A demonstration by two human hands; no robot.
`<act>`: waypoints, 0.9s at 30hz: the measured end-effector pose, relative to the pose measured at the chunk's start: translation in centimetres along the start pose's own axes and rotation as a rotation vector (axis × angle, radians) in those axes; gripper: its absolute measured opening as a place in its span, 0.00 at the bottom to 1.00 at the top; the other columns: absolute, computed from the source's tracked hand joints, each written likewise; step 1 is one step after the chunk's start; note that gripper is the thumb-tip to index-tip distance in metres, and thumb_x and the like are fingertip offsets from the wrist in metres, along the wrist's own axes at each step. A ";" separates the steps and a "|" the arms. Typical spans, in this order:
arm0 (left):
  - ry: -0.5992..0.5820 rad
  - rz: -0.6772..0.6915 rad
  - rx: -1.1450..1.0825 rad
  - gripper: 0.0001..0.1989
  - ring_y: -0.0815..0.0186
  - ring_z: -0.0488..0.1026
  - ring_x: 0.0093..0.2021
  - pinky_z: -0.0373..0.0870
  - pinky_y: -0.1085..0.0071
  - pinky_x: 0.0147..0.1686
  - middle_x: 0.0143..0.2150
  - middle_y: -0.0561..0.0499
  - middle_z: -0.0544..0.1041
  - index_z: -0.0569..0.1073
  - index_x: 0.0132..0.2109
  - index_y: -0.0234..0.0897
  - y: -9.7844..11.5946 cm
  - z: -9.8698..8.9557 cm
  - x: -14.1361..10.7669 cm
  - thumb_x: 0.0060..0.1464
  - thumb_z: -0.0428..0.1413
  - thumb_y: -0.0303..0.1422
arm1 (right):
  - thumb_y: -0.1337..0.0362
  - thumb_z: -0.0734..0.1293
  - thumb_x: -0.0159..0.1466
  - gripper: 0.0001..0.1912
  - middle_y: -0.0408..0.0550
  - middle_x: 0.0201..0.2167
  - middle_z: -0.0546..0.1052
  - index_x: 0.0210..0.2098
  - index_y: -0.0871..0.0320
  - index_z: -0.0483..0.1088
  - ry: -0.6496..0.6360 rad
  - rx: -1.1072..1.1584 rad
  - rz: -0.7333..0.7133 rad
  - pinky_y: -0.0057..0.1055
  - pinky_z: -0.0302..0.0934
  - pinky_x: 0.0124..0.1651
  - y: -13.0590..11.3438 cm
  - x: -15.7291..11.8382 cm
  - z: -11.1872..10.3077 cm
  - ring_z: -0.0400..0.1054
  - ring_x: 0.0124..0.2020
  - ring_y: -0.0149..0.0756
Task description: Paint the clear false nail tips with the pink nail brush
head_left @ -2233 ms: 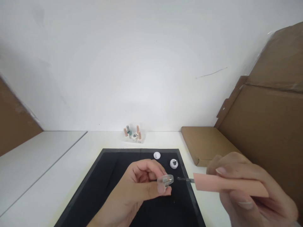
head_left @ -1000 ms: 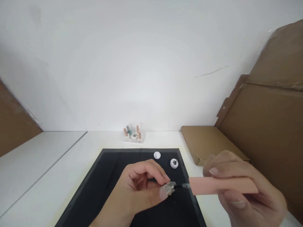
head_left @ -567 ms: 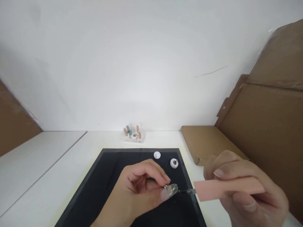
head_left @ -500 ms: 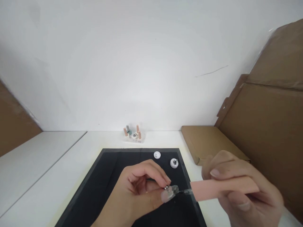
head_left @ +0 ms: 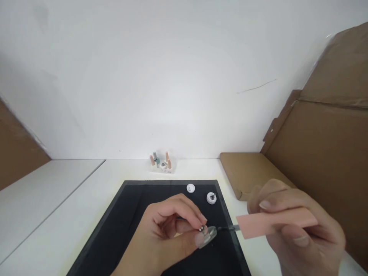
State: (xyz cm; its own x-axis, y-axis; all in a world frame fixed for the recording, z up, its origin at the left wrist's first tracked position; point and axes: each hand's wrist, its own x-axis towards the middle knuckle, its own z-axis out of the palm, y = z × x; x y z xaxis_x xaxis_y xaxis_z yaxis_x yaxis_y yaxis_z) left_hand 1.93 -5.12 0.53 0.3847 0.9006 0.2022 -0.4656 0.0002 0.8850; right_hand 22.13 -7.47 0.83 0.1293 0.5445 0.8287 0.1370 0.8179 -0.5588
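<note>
My left hand (head_left: 169,230) pinches a clear, glossy false nail (head_left: 208,237) between thumb and forefinger, over a black mat. A tiny dark and silvery bit (head_left: 201,228) shows at the forefinger's tip; what it is I cannot make out. Over at the right, my right hand (head_left: 299,230) is closed around the pink cap of a nail polish brush (head_left: 276,222). The dark brush points left, its tip a short gap from the false nail.
The black mat (head_left: 129,214) covers the white table (head_left: 86,188). A white lid (head_left: 190,188) and a small round white container (head_left: 211,198) with dark bits lie on it. Behind stands a clear tray (head_left: 156,170) of nail polish bottles (head_left: 168,165). A flat cardboard box (head_left: 250,168) lies right.
My right hand has shifted slightly right, drawing the brush tip back from the false nail. My left hand has barely moved; the false nail is turned slightly.
</note>
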 end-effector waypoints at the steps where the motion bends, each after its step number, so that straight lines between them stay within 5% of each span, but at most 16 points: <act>1: 0.005 0.006 0.008 0.06 0.74 0.73 0.28 0.72 0.82 0.30 0.30 0.53 0.79 0.85 0.27 0.41 0.0 0.0 0.1 0.45 0.71 0.25 | 0.56 0.69 0.66 0.09 0.43 0.24 0.72 0.37 0.56 0.76 -0.005 0.001 -0.007 0.31 0.57 0.23 0.0 0.1 0.1 0.64 0.24 0.34; 7: 0.018 0.030 0.058 0.03 0.73 0.74 0.30 0.72 0.81 0.32 0.31 0.51 0.79 0.85 0.28 0.40 -0.3 0.2 0.6 0.46 0.71 0.30 | 0.53 0.70 0.64 0.13 0.42 0.21 0.71 0.35 0.56 0.75 -0.045 -0.019 -0.042 0.30 0.57 0.19 -0.4 0.6 0.5 0.63 0.20 0.31; 27: 0.071 0.213 0.220 0.17 0.74 0.77 0.31 0.75 0.85 0.32 0.32 0.55 0.80 0.84 0.30 0.42 -0.7 1.0 0.4 0.46 0.61 0.14 | 0.56 0.69 0.66 0.10 0.43 0.24 0.74 0.37 0.57 0.75 -0.088 -0.124 -0.103 0.32 0.63 0.24 -0.2 0.6 -0.1 0.66 0.23 0.31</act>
State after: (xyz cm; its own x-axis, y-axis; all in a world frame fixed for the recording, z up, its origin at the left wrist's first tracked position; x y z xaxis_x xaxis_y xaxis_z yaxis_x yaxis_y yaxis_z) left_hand 3.22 -5.22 0.38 0.2364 0.8986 0.3697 -0.3433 -0.2786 0.8969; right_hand 22.27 -7.26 1.45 0.0224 0.4773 0.8785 0.2654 0.8443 -0.4655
